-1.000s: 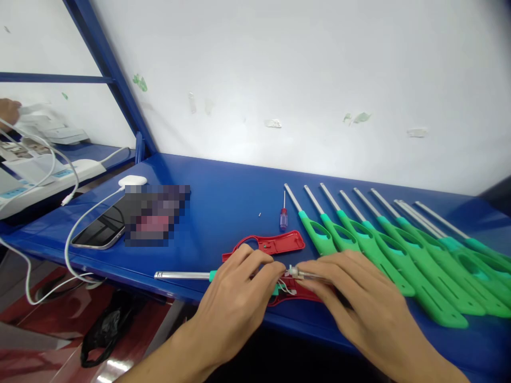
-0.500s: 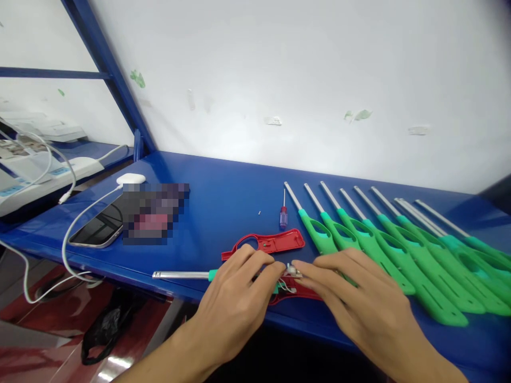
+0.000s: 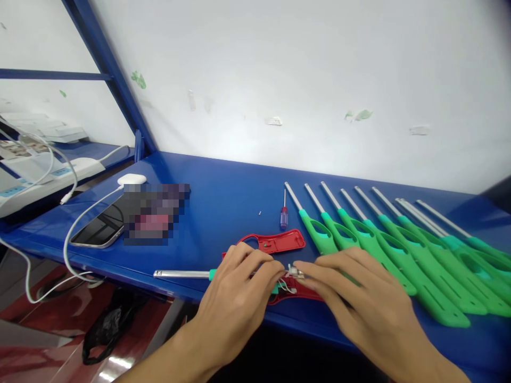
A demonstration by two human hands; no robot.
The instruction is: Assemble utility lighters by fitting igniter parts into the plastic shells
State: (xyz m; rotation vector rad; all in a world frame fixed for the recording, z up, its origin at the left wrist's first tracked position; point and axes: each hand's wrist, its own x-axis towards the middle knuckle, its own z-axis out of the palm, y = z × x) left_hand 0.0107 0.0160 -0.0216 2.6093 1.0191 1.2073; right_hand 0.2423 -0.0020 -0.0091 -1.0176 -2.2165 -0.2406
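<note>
A small whitish and metal part (image 3: 294, 271) stands above an opened red gas lighter body (image 3: 303, 290), with thin white wires curling below it. My right hand (image 3: 359, 290) pinches this part from the right with thumb and index finger. Facing it, my left hand (image 3: 239, 290) is closed, its fingertips pressed together at the part's left side; what they grip is hidden. The lighter's silver barrel (image 3: 181, 274) and turquoise collar stick out left of my left hand. Behind both hands lies the loose red cover half (image 3: 281, 242), inner face up.
Several green lighters (image 3: 399, 250) lie side by side on the right of the blue table (image 3: 223, 197). A small screwdriver (image 3: 283, 215) and a tiny screw-like piece (image 3: 260, 213) lie behind the red cover. A phone (image 3: 99, 226) and white charging case (image 3: 133, 180) are at left.
Both hands keep nearly the same place, with only slight finger movement at the small part. The view has shifted very slightly.
</note>
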